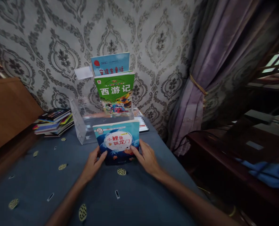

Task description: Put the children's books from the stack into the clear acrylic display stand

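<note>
A blue picture book (pixel 117 142) stands nearly upright, its cover with red Chinese characters facing me. My left hand (pixel 94 159) grips its left edge, thumb on the front. On its right edge my right hand (pixel 147 155) is closed the same way; the fingers of both hands are partly hidden behind the book. Just beyond is a clear tiered display stand (pixel 79 121). A green book (pixel 117 94) with white characters rests upright in it, and a light-blue book (pixel 111 63) rises behind that one, its lower part covered.
Left of the stand lies a pile of books (pixel 54 122) on the dark blue tablecloth (pixel 66 188). A white label (pixel 83 72) juts out at the stand's upper left. Behind are a patterned wall and a tied purple curtain (pixel 198 84). A brown wooden panel (pixel 12 110) borders the left.
</note>
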Action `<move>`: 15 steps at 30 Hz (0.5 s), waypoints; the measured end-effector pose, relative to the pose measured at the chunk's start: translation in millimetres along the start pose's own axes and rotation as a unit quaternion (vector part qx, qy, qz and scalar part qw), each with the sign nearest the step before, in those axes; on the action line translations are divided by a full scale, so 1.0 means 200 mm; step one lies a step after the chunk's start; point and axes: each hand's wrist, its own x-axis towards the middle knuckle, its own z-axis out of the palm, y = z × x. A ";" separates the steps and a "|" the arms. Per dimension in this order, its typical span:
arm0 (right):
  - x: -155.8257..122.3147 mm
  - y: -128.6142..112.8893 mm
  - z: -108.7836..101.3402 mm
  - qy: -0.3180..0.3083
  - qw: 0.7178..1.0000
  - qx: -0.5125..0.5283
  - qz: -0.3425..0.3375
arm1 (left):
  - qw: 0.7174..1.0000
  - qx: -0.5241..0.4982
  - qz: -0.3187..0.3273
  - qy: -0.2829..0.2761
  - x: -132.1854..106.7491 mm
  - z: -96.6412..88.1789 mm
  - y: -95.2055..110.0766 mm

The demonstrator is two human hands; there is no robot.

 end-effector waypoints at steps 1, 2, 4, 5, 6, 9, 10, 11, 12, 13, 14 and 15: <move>-0.01 0.00 -0.02 -0.007 1.000 0.001 0.000 | 1.000 -0.004 -0.002 0.004 0.00 0.00 0.01; -0.01 0.00 -0.03 -0.017 1.000 0.012 0.003 | 1.000 -0.010 -0.004 0.009 0.00 0.01 0.02; -0.02 0.00 -0.03 -0.035 0.998 0.050 0.015 | 0.999 -0.023 -0.009 0.021 0.00 0.02 0.03; -0.01 0.00 -0.03 -0.040 0.997 0.070 0.022 | 0.999 -0.030 -0.013 0.026 0.01 0.03 0.04; -0.01 0.00 -0.02 -0.042 0.995 0.089 0.029 | 0.999 -0.035 -0.017 0.034 0.01 0.04 0.05; 0.02 -0.03 0.00 -0.033 0.991 0.123 0.031 | 0.997 -0.034 -0.018 0.065 0.04 0.05 0.06; 0.03 -0.04 0.01 -0.028 0.992 0.122 0.026 | 0.997 -0.028 -0.013 0.076 0.05 0.05 0.06; 0.04 -0.05 0.01 -0.020 0.993 0.115 0.019 | 0.996 -0.019 -0.006 0.088 0.05 0.04 0.07; 0.04 -0.06 0.01 -0.014 0.994 0.106 0.011 | 0.995 -0.010 0.001 0.099 0.06 0.04 0.07; 0.04 -0.07 0.01 -0.008 0.995 0.096 0.004 | 0.994 -0.002 0.006 0.106 0.06 0.04 0.07; 0.04 -0.07 0.02 -0.002 0.996 0.089 -0.002 | 0.994 0.002 0.008 0.111 0.06 0.04 0.06; 0.03 -0.07 0.02 0.003 0.996 0.084 -0.006 | 0.994 -0.002 0.006 0.112 0.06 0.04 0.05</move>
